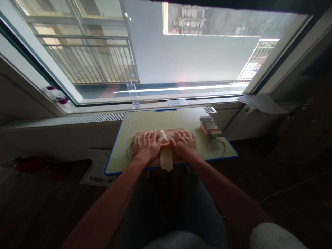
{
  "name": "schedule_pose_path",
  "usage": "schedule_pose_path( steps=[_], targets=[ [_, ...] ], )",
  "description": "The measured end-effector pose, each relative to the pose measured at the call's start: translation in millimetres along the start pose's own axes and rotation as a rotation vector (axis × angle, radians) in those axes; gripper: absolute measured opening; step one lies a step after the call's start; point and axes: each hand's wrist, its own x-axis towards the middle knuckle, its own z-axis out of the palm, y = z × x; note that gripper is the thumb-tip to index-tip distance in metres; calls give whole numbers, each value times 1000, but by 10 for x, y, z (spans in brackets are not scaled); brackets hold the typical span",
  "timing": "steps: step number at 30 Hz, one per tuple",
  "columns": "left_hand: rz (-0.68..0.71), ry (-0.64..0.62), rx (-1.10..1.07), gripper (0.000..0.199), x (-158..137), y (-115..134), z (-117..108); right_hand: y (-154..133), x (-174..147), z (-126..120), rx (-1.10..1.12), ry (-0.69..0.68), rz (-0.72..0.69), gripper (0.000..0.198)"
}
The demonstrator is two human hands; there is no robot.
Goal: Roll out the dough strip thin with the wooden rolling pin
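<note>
A wooden rolling pin (165, 146) lies crosswise on a wooden cutting board (178, 131). Only its middle shows between my hands. My left hand (148, 144) rests on the pin's left part, palm down, with the fingers stretched forward and apart. On its right part lies my right hand (183, 142), also palm down with extended fingers. A pale strip of dough (166, 159) passes under the pin. Its near end hangs past the board and the table's front edge, while the far end (163, 136) looks bunched up between my thumbs.
The board sits on a small yellow-green table (119, 152) with a blue rim. A metal handle (130, 149) sticks out at the board's left. To the right lies a blurred-out object (210, 126). A clear bottle (133, 95) stands on the windowsill. Papers (261, 103) lie further right.
</note>
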Motion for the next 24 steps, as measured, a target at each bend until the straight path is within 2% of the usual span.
schedule_pose_path(
  steps=[11,19,24],
  targets=[
    [12,33,-24,64,-58,-22,37,-22,-51,-45,-12,-24,0,47],
    [-38,-86,-22,68,137,-40,-22,-31,149,-45,8,-77,22,48],
    [-37,-111,-39,71,288,-88,-2,-35,297,-30,-20,-104,36,52]
  ],
)
